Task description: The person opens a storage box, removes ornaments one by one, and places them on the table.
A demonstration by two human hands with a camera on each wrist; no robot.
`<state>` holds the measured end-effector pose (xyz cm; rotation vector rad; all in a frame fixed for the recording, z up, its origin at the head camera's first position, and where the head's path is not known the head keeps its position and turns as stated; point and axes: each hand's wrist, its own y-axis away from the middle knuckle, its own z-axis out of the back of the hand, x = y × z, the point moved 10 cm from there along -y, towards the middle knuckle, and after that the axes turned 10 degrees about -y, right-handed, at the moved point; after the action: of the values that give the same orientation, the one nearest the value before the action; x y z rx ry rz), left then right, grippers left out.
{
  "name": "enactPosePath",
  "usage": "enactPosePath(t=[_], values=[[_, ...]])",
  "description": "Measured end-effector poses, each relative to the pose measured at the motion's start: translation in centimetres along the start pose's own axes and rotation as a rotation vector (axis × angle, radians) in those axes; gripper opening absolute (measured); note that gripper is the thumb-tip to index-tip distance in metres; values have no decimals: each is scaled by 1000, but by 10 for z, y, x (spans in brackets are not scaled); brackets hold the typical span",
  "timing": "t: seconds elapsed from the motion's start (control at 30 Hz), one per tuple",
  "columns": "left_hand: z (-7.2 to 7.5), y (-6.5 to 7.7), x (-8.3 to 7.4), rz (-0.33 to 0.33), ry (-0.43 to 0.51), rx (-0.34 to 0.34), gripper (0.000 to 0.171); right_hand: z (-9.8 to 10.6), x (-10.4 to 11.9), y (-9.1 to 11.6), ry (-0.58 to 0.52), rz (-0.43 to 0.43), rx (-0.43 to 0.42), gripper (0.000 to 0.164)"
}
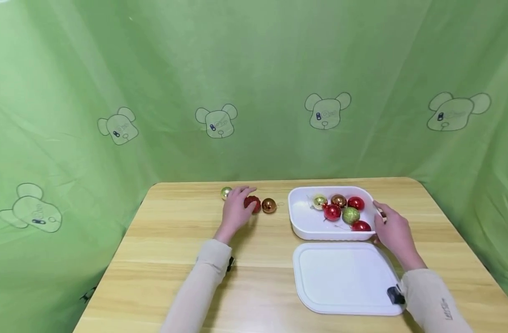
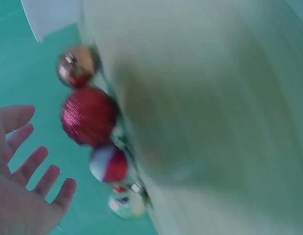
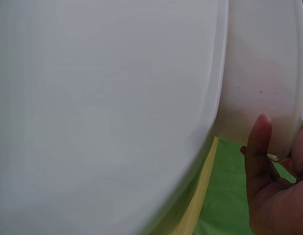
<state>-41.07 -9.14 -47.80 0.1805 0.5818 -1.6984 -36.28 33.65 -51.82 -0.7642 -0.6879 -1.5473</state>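
Observation:
My left hand [image 1: 236, 209] reaches over a short row of Christmas baubles at the back of the table. Beside it lie a rough red bauble [image 1: 252, 204], a shiny brown bauble [image 1: 269, 206] and a gold bauble [image 1: 226, 193]. In the left wrist view, a red-and-white bauble [image 2: 109, 164] also shows, and the fingers [image 2: 31, 164] are spread, apart from the row. With my right hand [image 1: 396, 235] I grip the right end of a white plastic box [image 1: 306, 223]. Inside it are several baubles, among them a green glittery one [image 1: 351, 215] and a red one [image 1: 332, 212].
A white lid [image 1: 347, 277] lies flat in front of the box, beneath my right forearm. The wooden table [image 1: 162, 263] ends at the back against a green curtain [image 1: 262, 152] printed with bear heads.

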Motion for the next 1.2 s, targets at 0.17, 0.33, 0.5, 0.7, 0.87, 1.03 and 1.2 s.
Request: enactPosePath(t=[0.17, 0.33, 0.5, 0.7, 0.87, 1.03, 1.2], values=[[-7, 1, -30, -79, 31, 25, 48, 0, -1, -1, -5, -3, -9, 55], [-16, 3, -55, -130, 17, 58, 48, -3, -2, 0, -10, -8, -1, 55], [-24, 3, -79, -162, -2, 65, 47, -2, -1, -1, -7, -10, -4, 55], [-38, 3, -110, -200, 12, 120, 48, 1, 1, -1, -2, 0, -12, 54], [-54, 1, -138, -267, 12, 134, 47, 3, 2, -2, 2, 20, -28, 53], [-71, 1, -165, -319, 22, 155, 47, 2, 2, -2, 9, 32, -32, 53], [-91, 0, -192, -355, 18, 192, 49, 4, 3, -1, 17, 32, -31, 53]])
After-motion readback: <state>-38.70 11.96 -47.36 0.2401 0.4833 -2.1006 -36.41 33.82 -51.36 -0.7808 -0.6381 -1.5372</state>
